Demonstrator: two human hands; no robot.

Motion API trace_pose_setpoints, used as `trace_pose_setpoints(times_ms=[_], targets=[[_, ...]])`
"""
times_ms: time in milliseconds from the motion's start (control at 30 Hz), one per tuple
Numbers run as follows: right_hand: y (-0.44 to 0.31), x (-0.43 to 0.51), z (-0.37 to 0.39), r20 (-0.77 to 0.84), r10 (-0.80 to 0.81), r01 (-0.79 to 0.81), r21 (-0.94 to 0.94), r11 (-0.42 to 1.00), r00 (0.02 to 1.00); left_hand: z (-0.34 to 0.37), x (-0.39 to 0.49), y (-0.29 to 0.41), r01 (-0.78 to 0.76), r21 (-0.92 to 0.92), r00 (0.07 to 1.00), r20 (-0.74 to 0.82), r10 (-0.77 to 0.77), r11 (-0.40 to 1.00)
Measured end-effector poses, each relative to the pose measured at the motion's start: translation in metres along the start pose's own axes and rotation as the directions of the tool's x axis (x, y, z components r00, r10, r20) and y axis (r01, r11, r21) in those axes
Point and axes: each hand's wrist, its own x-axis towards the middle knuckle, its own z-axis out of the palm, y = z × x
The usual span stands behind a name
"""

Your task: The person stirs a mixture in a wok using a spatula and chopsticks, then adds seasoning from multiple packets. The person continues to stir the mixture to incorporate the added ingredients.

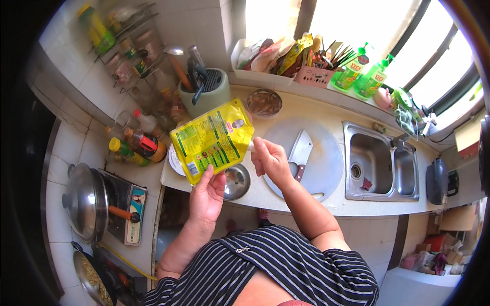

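A yellow spouted pouch [209, 139] with green printing is held up over the counter, its back panel facing me. My left hand [208, 197] grips its lower edge, thumb in front. At the pouch's right corner, my right hand [270, 158] has its fingers closed around the white spout [251, 146]; whether the cap is on is hidden. Below the pouch sits a small stainless steel bowl [238, 183], partly covered by it. A cleaver [301, 151] with a brown handle lies on the round cutting board [327, 168], beyond my right hand.
A bowl of brown food [264, 102] stands behind the board. To the right is a double steel sink [371, 160]. Sauce bottles [147, 143], a knife block [208, 97] and a lidded pan [88, 201] occupy the left. Green pump bottles [350, 70] line the windowsill.
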Motion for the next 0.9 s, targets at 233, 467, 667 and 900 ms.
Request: trace_pose_setpoints(times_ms=[233, 467, 667, 900], targets=[[0.015, 0.020, -0.025, 0.000, -0.045, 0.044, 0.093, 0.995, 0.999, 0.024, 0.042, -0.042, 0.164, -0.063, 0.986, 0.031, -0.162, 0.984], [-0.045, 0.103, -0.101, -0.381, -0.469, 0.386, -0.275, 0.880, 0.797, 0.027, 0.047, -0.053, 0.392, 0.109, 0.901, 0.154, -0.405, 0.914], [-0.084, 0.207, -0.143, -0.469, -0.603, 0.329, -0.541, 0.774, 0.646, -0.019, 0.038, -0.038, 0.277, 0.074, 0.961, -0.004, -0.277, 0.958], [-0.073, 0.297, -0.148, -0.313, -0.810, 0.125, -0.897, 0.424, 0.496, -0.062, 0.013, -0.030, 0.173, -0.003, 0.971, -0.166, -0.171, 0.985]])
